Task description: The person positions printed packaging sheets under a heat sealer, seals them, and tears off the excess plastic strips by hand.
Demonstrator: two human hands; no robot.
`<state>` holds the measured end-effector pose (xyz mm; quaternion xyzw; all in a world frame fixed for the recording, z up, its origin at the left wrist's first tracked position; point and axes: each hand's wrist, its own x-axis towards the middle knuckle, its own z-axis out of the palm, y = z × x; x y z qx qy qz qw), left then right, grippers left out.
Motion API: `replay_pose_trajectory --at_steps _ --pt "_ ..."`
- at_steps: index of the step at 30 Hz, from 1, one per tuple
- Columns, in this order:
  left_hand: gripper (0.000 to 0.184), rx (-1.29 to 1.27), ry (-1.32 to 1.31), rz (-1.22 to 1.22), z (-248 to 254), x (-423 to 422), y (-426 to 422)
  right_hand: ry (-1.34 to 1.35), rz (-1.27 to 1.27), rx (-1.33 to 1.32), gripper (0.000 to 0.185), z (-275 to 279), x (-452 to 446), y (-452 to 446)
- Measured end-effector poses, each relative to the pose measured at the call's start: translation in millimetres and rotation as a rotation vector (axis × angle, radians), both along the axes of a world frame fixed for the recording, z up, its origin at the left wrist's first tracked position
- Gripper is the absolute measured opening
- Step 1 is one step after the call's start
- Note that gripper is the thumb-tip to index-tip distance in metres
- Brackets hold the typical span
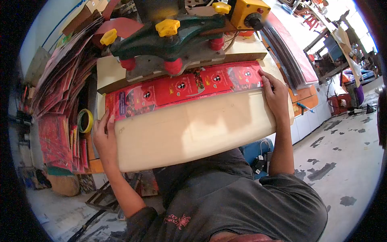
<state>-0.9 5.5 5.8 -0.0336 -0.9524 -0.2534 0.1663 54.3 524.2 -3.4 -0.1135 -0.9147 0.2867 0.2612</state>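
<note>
A long strip of red printed packaging sheet [185, 88] lies across a cream-coloured board [193, 125], its far edge close to a raised cream block under the machine. My left hand [105, 135] holds the strip's left end, fingers bent at the board's left edge. At the other end, my right hand [276, 92] grips the strip's right corner, with the thumb and fingers at its edge. Just beyond the strip stands a machine with a dark green arm [161, 40], yellow knobs [167, 28] and red round feet [173, 67].
Stacks of red printed sheets [60, 88] stand at the left, near a roll of yellow tape [85, 121]. A yellow control box [246, 14] sits at the upper right. On the orange table edge lies a blue pen [305, 107]. A flat stack [290, 52] lies beyond my right hand.
</note>
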Motion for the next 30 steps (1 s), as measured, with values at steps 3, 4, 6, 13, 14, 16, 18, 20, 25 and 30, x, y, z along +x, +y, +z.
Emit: replay_pose_trajectory --at_steps 3,4,6,13,14,16,18,20,25,30 --pt "0.047 0.007 0.0 0.001 1 -1 0 0.008 0.007 -0.009 0.029 3 0 -4" --pt "0.046 0.015 -0.014 -0.003 1 -1 -1 0.006 0.008 -0.01 0.029 4 0 -6" --pt "0.046 0.021 -0.027 0.004 2 -2 0 0.012 -0.006 -0.063 0.03 5 0 -8" --pt "0.044 0.029 0.007 -0.018 -3 -6 -6 -0.048 -0.033 -0.018 0.029 3 -1 -3" --pt "0.044 0.029 0.005 -0.015 -3 -6 -5 -0.029 -0.027 -0.005 0.029 3 -1 -4" --pt "0.044 0.037 0.014 0.006 -1 -5 -2 -0.012 -0.019 0.007 0.029 5 0 -7" --pt "0.044 0.051 0.014 0.018 -1 -4 -1 -0.065 -0.039 -0.074 0.03 13 2 -12" --pt "0.045 0.062 0.018 0.031 0 -3 -3 -0.055 -0.04 -0.11 0.03 17 3 -15" --pt "0.048 0.128 0.002 0.029 -6 -6 -9 -0.03 -0.029 -0.197 0.033 22 7 -16" --pt "0.046 0.137 -0.01 0.033 -2 -7 -4 -0.05 -0.008 -0.224 0.035 15 7 -3"
